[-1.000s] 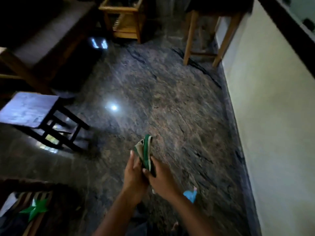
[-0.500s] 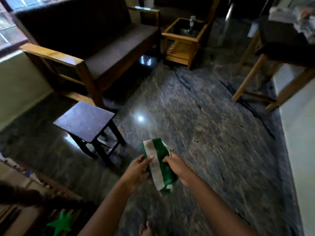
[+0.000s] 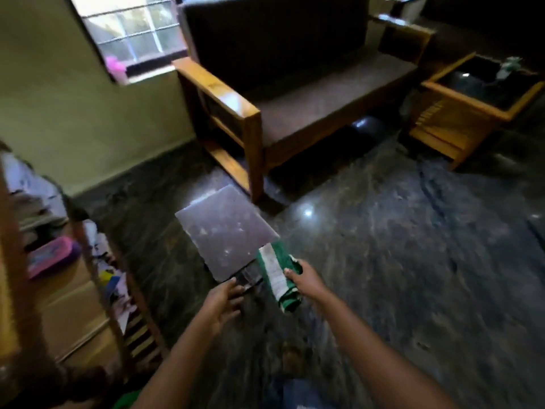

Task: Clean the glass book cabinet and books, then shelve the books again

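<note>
A folded green-and-white striped cloth (image 3: 277, 273) hangs in front of me, and my right hand (image 3: 305, 280) grips it from its right side. My left hand (image 3: 222, 301) is off the cloth, a little lower and to the left, fingers loosely spread and holding nothing. At the far left stands a wooden shelf unit (image 3: 88, 261) with blurred books, papers and a pink pouch (image 3: 48, 256) on its shelves. No glass door is visible.
A small dark stool (image 3: 224, 228) stands on the polished stone floor just beyond my hands. Behind it is a wooden sofa (image 3: 295, 93) with dark cushions, and a wooden side table (image 3: 472, 113) at the right. A window (image 3: 132, 31) is set in the left wall.
The view has swung left, bringing the sofa, window and shelf unit into sight. My left hand has let go of the cloth; only my right hand holds it now.
</note>
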